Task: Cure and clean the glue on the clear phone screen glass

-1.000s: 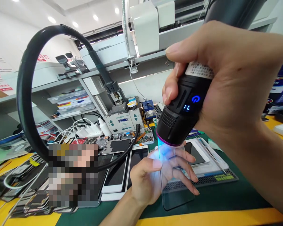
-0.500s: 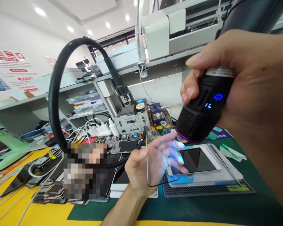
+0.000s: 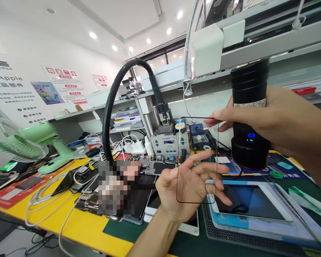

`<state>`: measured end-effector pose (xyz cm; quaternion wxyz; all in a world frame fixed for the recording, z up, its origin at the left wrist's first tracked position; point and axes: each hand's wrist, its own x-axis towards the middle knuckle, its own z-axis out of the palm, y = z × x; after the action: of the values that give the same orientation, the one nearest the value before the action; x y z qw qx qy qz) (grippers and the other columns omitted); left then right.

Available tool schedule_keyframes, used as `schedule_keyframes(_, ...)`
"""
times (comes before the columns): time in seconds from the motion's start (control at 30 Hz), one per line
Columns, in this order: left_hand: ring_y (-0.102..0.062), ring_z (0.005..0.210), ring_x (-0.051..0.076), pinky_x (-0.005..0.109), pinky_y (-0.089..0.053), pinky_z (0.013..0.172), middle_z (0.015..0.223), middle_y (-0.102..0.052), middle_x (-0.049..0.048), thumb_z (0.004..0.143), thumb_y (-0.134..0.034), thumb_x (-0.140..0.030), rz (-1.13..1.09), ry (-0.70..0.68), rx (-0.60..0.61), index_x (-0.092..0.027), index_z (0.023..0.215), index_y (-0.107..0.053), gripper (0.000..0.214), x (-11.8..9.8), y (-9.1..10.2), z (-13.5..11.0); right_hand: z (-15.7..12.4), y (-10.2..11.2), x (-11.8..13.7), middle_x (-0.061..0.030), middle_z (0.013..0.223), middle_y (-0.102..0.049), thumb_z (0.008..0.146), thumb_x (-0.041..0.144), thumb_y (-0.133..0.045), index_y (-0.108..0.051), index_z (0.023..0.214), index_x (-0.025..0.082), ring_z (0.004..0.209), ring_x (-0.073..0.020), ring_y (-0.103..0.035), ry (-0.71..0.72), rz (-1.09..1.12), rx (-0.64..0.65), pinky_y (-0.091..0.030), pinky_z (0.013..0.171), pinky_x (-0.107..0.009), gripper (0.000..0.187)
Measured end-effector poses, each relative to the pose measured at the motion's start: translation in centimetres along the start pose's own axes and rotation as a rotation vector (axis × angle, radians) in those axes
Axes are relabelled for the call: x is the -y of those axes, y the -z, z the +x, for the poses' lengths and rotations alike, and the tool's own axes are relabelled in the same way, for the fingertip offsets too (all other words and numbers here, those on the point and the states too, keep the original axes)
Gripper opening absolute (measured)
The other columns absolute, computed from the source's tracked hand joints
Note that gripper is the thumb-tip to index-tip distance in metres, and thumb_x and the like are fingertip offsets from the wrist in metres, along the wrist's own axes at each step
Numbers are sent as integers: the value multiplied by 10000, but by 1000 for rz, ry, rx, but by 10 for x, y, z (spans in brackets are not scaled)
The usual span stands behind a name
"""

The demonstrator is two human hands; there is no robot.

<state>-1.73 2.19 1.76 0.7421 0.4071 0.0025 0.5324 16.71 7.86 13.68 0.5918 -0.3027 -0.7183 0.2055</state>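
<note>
My left hand (image 3: 171, 201) is closed on a clear glass screen protector (image 3: 198, 141) with a thin black border, its thumb at the left edge and its fingers behind. The pane stands upright, facing me. My right hand (image 3: 253, 116) is wrapped round a black handheld UV light (image 3: 250, 153), held upright with a blue power symbol lit. Its thumb and fingertips overlap the pane's upper right corner; whether they touch it I cannot tell. Below lies a white-framed tablet (image 3: 253, 200) with a dark screen.
Tweezers (image 3: 296, 210) lie across the tablet's right side. A soldering station (image 3: 169, 144) stands behind, with a black hose (image 3: 106, 117) arching on the left. Phones, cables and a green fan (image 3: 48, 142) crowd the left. A shelf (image 3: 278, 57) overhangs the bench.
The UV light has swung from tilted to upright and moved off the glass. The blue glow on my left fingers is gone. My view has turned left.
</note>
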Motion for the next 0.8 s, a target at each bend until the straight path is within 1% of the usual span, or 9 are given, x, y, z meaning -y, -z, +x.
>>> schedule_keyframes(0.1, -613, 886, 286, 443, -586, 712, 1135, -685, 227, 756, -560, -484, -21, 11, 14, -36, 1333, -604, 732, -1, 0, 0, -1, 0, 0, -38, 650, -751, 745, 407, -846, -792, 667, 241, 502, -224, -690, -121, -85, 75, -439, 343, -286, 191)
schedule_keyframes(0.2, -617, 883, 286, 441, -585, 701, 1135, -686, 231, 747, -564, -482, -32, 14, 17, -40, 1322, -611, 727, -1, 1, 0, -1, 0, -1, -52, 718, -769, 752, 418, -834, -777, 686, 247, 582, -249, -723, -128, -6, 139, -523, 434, -311, 193)
schedule_keyframes(0.33, -630, 877, 294, 443, -576, 692, 1136, -697, 236, 749, -561, -495, -23, 27, 30, -54, 1293, -639, 705, 0, 0, 0, -2, -1, 1, -41, 660, -734, 747, 454, -835, -748, 657, 245, 578, -226, -701, -128, 14, 194, -505, 428, -294, 243)
schedule_keyframes(0.4, -649, 937, 323, 486, -559, 778, 1165, -702, 238, 768, -554, -492, 18, 15, 11, -71, 1260, -667, 657, -1, -3, 0, -2, 0, 3, -37, 634, -719, 733, 445, -841, -739, 632, 237, 554, -212, -690, -99, -17, 173, -485, 408, -281, 253)
schedule_keyframes(0.47, -654, 1018, 349, 528, -511, 899, 1182, -708, 231, 805, -549, -462, 92, -63, -56, -88, 1179, -711, 553, -3, -6, 0, -1, 2, 5, -36, 601, -702, 725, 413, -840, -730, 599, 223, 516, -197, -675, -51, -48, 151, -466, 392, -270, 253)
schedule_keyframes(0.53, -657, 1025, 330, 520, -477, 966, 1112, -727, 194, 843, -563, -388, 181, -189, -165, -111, 1050, -751, 394, -7, -9, -1, -1, 4, 7, -38, 581, -691, 723, 387, -835, -727, 576, 208, 502, -188, -668, -5, -74, 137, -454, 389, -258, 255)
schedule_keyframes(0.6, -659, 916, 264, 463, -496, 944, 933, -720, 119, 849, -606, -305, 247, -285, -270, -140, 915, -761, 236, -12, -13, -2, -1, 6, 8, -40, 582, -691, 727, 377, -833, -728, 575, 200, 516, -187, -673, 16, -80, 123, -467, 409, -254, 257)
schedule_keyframes(0.67, -640, 815, 211, 403, -516, 897, 793, -667, 57, 831, -658, -262, 267, -315, -337, -157, 822, -754, 142, -16, -15, -2, -1, 7, 9, -38, 596, -697, 732, 374, -837, -725, 591, 198, 529, -191, -678, 17, -63, 113, -489, 439, -263, 251)
schedule_keyframes(0.8, -627, 764, 184, 353, -522, 849, 739, -644, 31, 817, -714, -235, 287, -315, -393, -164, 748, -740, 102, -18, -15, -3, -3, 3, 7, -27, 624, -704, 745, 354, -844, -713, 637, 203, 561, -192, -684, 20, -34, 122, -515, 495, -284, 227)
